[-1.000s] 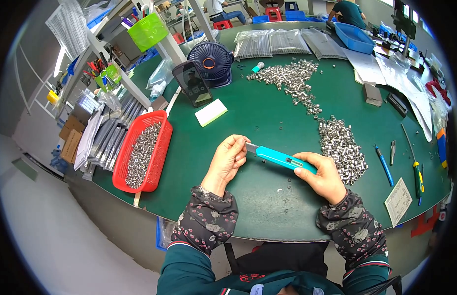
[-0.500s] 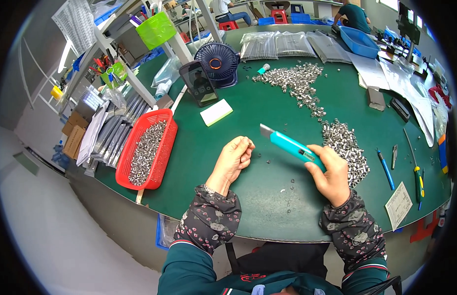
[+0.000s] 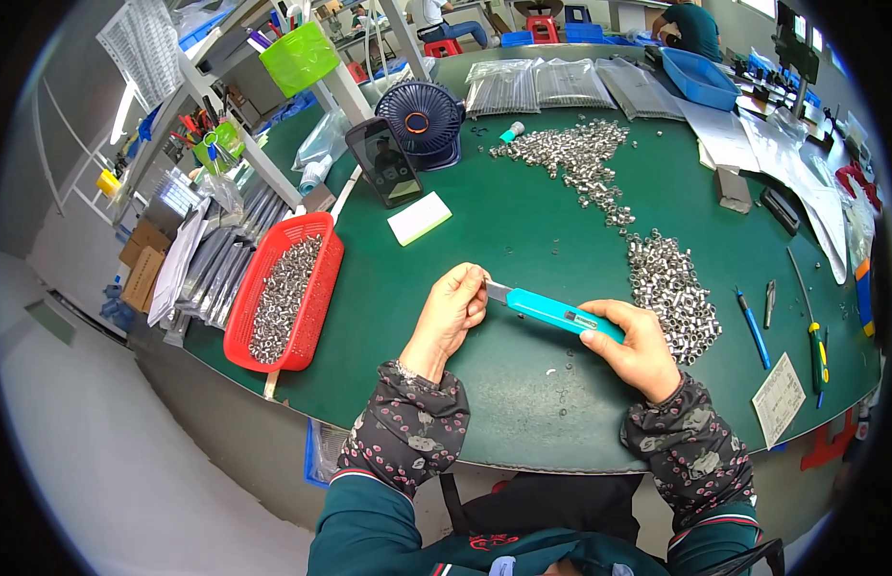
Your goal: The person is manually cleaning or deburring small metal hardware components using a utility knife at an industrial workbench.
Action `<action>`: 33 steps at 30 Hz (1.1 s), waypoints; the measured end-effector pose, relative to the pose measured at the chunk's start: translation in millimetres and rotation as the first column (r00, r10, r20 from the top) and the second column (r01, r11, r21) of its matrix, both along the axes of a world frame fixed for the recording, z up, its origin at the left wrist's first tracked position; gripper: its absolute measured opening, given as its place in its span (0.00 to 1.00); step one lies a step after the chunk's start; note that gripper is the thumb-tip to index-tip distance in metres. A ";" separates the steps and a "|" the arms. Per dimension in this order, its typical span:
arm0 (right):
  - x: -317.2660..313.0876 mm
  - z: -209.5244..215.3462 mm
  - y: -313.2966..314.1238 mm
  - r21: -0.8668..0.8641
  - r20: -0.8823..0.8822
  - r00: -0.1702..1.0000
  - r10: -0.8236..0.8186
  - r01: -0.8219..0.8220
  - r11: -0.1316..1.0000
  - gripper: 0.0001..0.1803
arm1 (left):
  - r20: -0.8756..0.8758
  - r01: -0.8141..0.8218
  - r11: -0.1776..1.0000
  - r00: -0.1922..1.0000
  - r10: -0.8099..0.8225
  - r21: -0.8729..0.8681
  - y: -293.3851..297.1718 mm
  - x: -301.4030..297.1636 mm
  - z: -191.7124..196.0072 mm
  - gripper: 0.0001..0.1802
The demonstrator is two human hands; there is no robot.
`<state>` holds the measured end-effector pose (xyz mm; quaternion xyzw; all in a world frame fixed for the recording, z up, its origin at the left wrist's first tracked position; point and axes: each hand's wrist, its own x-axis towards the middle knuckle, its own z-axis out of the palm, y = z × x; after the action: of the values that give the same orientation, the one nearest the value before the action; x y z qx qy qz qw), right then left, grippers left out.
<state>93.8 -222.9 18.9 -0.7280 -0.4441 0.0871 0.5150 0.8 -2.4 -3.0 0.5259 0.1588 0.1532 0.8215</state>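
Note:
My right hand [image 3: 640, 348] grips a teal utility knife [image 3: 559, 315] by its handle, thumb along the side. The knife's bare blade points left and meets the fingertips of my left hand [image 3: 452, 312]. Those fingers are pinched together on something small, mostly hidden, probably one of the metal rings. To the right, beside the knife hand, lies a pile of small silvery metal rings [image 3: 671, 293]. A larger heap of the same rings [image 3: 570, 158] spreads farther back. At the left stands a red plastic basket [image 3: 333, 278] holding many more rings.
A phone [image 3: 384, 163] leans by a dark blue fan [image 3: 419, 123], with a notepad [image 3: 419, 219] before them. At right lie a blue pen-like tool [image 3: 753, 328], a screwdriver [image 3: 816, 355] and a paper slip [image 3: 778, 401]. Bagged parts [image 3: 503, 89] line the back. Two people sit far off.
The utility knife has swung down and left, so its blade now reaches the left fingertips. My left hand has stayed nearly in place, still pinched.

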 end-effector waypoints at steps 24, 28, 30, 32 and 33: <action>-3.8 -0.4 1.8 0.104 0.208 0.965 -0.162 0.143 0.984 0.14 | 0.101 0.061 0.990 0.994 -0.048 -0.128 5.7 -2.0 2.5 0.10; -4.8 -0.1 2.4 0.086 0.199 0.969 -0.149 0.134 0.987 0.13 | 0.115 0.068 0.983 0.992 -0.048 -0.172 6.8 -1.3 1.5 0.09; -5.2 -0.4 2.5 0.068 0.192 0.971 -0.145 0.134 0.989 0.13 | 0.125 0.073 0.981 0.991 -0.051 -0.182 6.8 -1.5 1.5 0.09; -5.5 -1.3 2.5 0.046 0.174 0.977 -0.124 0.118 0.992 0.13 | 0.122 0.058 0.982 0.992 -0.036 -0.180 5.7 -1.6 2.2 0.08; -5.8 -0.4 2.2 0.046 0.175 0.977 -0.125 0.119 0.992 0.13 | 0.123 0.059 0.982 0.992 -0.037 -0.180 6.1 -1.8 2.2 0.08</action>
<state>88.0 -220.7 18.5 -0.7495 -0.4442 -0.0177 0.4905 -1.0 3.7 -0.8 0.4415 0.1101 0.1491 0.8779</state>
